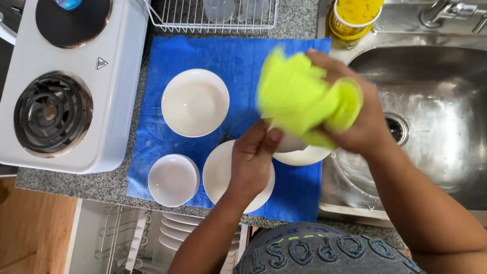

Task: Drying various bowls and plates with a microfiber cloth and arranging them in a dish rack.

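My left hand (253, 157) grips the edge of a small white dish (290, 144) above the blue mat (238, 61). My right hand (355, 114) is closed on a bright yellow-green cloth (297, 96), which is pressed over that dish and looks blurred. Under the hands lie a white plate (215, 175) and another white plate (304, 156) at the mat's right edge. A large white bowl (195, 103) and a small white bowl (173, 180) rest on the mat to the left.
A white two-burner hotplate (66, 86) stands at left. The steel sink (431, 116) is at right, with a yellow container (352, 18) behind it. A wire rack (213, 15) with glasses sits at the back. Below the counter, more plates (175, 231) stand in a rack.
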